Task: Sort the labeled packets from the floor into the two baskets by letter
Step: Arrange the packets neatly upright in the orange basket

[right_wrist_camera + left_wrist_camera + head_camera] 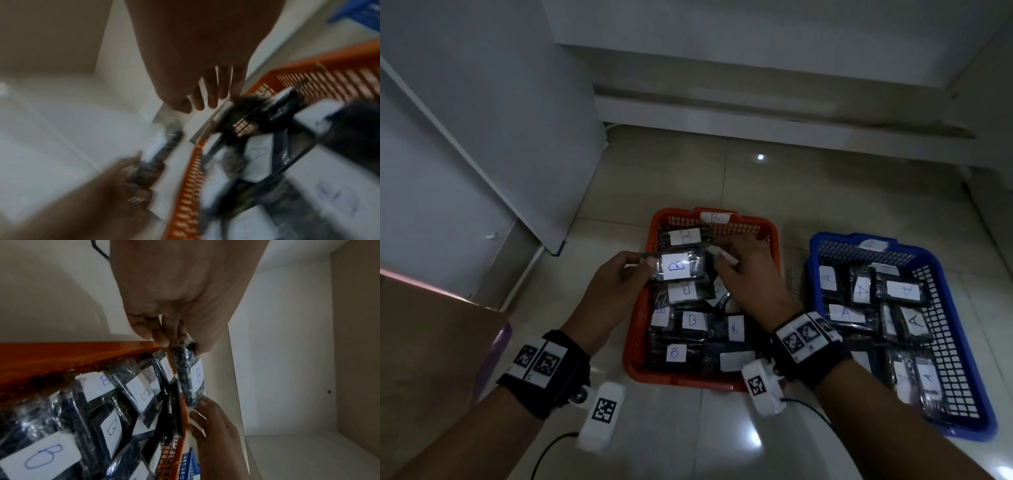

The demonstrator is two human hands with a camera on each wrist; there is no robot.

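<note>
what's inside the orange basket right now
The orange basket holds dark packets with white labels marked B, lying overlapped. The right hand covers some near the far side, and what lies under the top layer is hidden.

An orange basket [637, 356] sits on the tiled floor [722, 435], filled with dark packets whose white labels read B. Above its far half, the left hand [619, 277] pinches one end of a packet labeled B [677, 267], held flat with the label facing up. The right hand [751, 274] hovers over the orange basket just beside that packet's other end, fingers curled; whether it touches the packet cannot be told. Right of the orange basket stands a blue basket [962, 342] holding packets labeled A. Both wrists carry black bands with square coded markers.
</note>
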